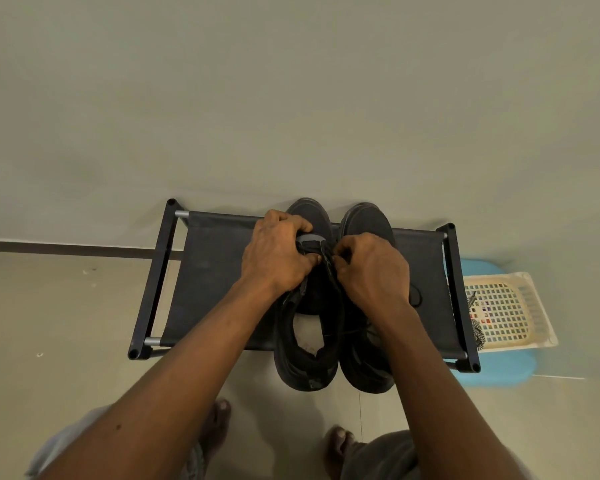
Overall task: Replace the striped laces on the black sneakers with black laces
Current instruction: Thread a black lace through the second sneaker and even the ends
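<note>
Black fabric sneaker [307,365]: we are bracing its nine-o'clock side, left hand [278,252] gripping, right hand [373,268] pinching thin black lace [327,252] for threading.

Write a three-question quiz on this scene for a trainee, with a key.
1. Multiple choice: the left hand and the right hand both have a grip on which shoe? A the left sneaker; B the other one; C one each.
2. True or false: the pair stands on the bare floor.
3. Short answer: what hangs over the edge of the cream basket?
Key: 1 A. 2 False, the pair stands on the black rack. 3 A striped lace.
</note>
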Tool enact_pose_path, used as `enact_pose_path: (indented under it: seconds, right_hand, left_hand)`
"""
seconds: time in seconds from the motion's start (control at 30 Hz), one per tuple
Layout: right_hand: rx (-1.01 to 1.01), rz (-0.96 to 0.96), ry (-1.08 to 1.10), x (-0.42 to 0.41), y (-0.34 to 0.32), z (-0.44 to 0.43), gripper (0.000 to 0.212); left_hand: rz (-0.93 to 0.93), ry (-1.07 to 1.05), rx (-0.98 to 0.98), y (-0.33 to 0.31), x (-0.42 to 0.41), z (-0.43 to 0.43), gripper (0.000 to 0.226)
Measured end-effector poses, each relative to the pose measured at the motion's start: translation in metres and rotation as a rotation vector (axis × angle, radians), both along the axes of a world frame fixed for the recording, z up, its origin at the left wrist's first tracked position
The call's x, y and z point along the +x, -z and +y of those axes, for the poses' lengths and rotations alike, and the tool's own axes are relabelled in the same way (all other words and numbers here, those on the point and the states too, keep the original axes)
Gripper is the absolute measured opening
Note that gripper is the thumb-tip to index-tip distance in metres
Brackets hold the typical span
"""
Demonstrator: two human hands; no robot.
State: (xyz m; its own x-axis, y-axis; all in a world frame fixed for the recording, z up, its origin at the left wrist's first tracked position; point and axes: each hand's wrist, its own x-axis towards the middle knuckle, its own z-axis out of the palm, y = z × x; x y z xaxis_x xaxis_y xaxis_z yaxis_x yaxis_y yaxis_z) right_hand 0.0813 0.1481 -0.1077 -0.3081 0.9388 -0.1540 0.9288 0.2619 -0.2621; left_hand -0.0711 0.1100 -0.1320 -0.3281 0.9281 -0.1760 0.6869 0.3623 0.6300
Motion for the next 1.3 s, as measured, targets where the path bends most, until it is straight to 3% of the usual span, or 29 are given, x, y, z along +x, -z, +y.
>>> enact_pose_path:
  seconds: [0.23,0.3,0.5,0.6,0.7,0.8,0.87,1.0,1.1,1.2,1.3]
  right_hand:
    - [0.224,-0.135,0.003,-0.002,0.001,-0.001,0.024]
    - [0.187,-0.083,0.001,-0.002,0.000,0.000,0.025]
    - [-0.007,0.384,0.286,0.006,-0.014,0.013,0.042]
    - [-0.325,0.871,0.393,0.011,-0.026,0.016,0.049]
    - [-0.676,1.226,0.415,0.010,-0.033,0.017,0.035]
    - [-0.954,1.506,0.412,0.008,-0.037,0.017,0.018]
    - [-0.996,1.623,0.386,0.006,-0.037,0.015,0.014]
    - [-0.857,1.585,0.301,0.006,-0.032,0.015,0.013]
    - [-0.731,1.449,0.250,0.005,-0.028,0.012,0.014]
    - [-0.616,1.275,0.183,-0.001,-0.027,0.007,0.010]
    - [-0.667,1.327,0.203,-0.001,-0.028,0.004,0.012]
  left_hand:
    - [0.006,0.006,-0.010,-0.002,0.001,0.000,0.055]
    - [0.005,0.009,-0.006,-0.001,0.000,0.001,0.054]
    - [0.010,0.015,-0.010,-0.001,-0.002,0.000,0.054]
    - [-0.006,-0.013,0.016,-0.001,-0.002,0.001,0.044]
    - [-0.101,-0.141,0.189,-0.012,0.003,0.003,0.017]
    - [-0.483,-0.171,0.265,-0.024,0.011,0.003,0.018]
    - [-0.811,-0.157,0.196,-0.030,0.016,0.001,0.024]
    - [-1.075,-0.106,0.051,-0.035,0.012,-0.001,0.027]
    - [-1.045,-0.026,0.003,-0.035,0.012,-0.003,0.026]
    - [-1.001,-0.042,0.100,-0.031,0.019,-0.005,0.030]
    - [-1.071,-0.095,0.181,-0.030,0.018,-0.004,0.045]
